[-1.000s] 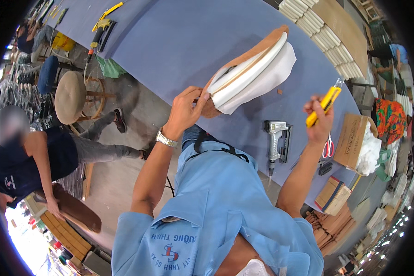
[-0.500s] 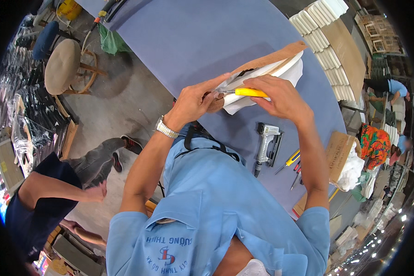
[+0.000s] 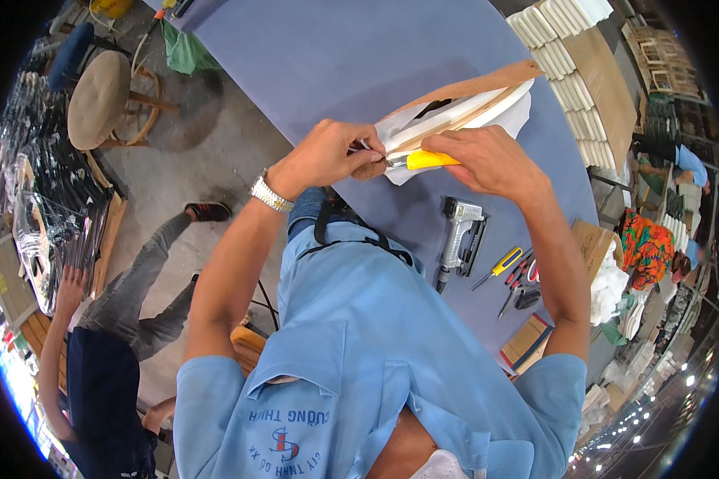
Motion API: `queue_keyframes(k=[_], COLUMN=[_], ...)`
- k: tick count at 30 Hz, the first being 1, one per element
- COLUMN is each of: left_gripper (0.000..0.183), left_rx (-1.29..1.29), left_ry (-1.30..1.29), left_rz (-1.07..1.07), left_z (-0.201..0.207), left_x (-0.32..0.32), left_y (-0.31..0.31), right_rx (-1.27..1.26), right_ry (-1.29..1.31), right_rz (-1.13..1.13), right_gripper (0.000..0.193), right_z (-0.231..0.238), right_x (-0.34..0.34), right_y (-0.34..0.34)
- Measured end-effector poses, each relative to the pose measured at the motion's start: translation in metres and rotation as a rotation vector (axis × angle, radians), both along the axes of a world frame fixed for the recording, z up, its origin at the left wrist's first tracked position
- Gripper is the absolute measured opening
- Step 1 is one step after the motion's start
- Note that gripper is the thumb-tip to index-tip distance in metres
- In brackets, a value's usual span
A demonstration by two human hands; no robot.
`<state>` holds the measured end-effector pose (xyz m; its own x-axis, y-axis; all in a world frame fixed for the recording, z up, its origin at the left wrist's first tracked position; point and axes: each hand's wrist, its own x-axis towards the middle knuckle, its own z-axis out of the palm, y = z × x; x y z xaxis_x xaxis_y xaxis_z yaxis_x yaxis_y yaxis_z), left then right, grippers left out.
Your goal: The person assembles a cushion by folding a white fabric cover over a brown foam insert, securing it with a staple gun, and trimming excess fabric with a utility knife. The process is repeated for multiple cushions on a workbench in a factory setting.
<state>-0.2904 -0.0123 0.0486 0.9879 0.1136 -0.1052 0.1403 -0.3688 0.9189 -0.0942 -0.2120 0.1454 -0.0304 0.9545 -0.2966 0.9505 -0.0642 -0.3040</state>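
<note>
A padded piece (image 3: 487,83) with brown fabric on its outer side and layered white lining stands tilted over the blue-grey tabletop. My left hand (image 3: 327,156) pinches the fabric edge at its near left end, thumb against the fingers. In my right hand (image 3: 487,160) is a yellow-handled cutter (image 3: 430,160), its metal tip at the edge next to my left fingertips. The exact contact of the tip is too small to make out. A silver staple gun (image 3: 458,235) lies on the table below my right hand.
Right of the staple gun lie a yellow-handled screwdriver (image 3: 506,262) and red-handled tools (image 3: 519,274). Stacked white pads (image 3: 563,80) line the table's far right. A cardboard box (image 3: 591,243) holds white stuffing. At left are a round stool (image 3: 98,100) and a co-worker (image 3: 108,383).
My left hand has closed down to a pinch at the edge, and the cutter has shifted slightly left. The co-worker at left has reached toward the wrapped stack.
</note>
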Motion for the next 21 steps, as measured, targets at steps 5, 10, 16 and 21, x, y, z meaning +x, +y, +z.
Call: queue_keyframes(k=[5, 10, 16, 21], left_gripper=[0.014, 0.016, 0.015, 0.014], left_rx=[0.078, 0.065, 0.069, 0.053], left_ry=[-0.03, -0.061, -0.064, -0.034], left_rz=[-0.067, -0.089, -0.102, -0.1], left_z=[0.007, 0.003, 0.005, 0.002], left_x=[0.011, 0.013, 0.013, 0.014], left_y=[0.008, 0.01, 0.01, 0.01], right_rx=[-0.012, -0.038, -0.021, 0.051], right_ry=[-0.058, -0.081, -0.11, -0.177], right_rz=[0.043, 0.054, 0.085, 0.124], right_gripper=[0.039, 0.035, 0.031, 0.034], right_z=[0.001, 0.002, 0.0, -0.007], right_x=[-0.005, -0.01, -0.012, -0.012], right_y=[0.002, 0.006, 0.01, 0.008])
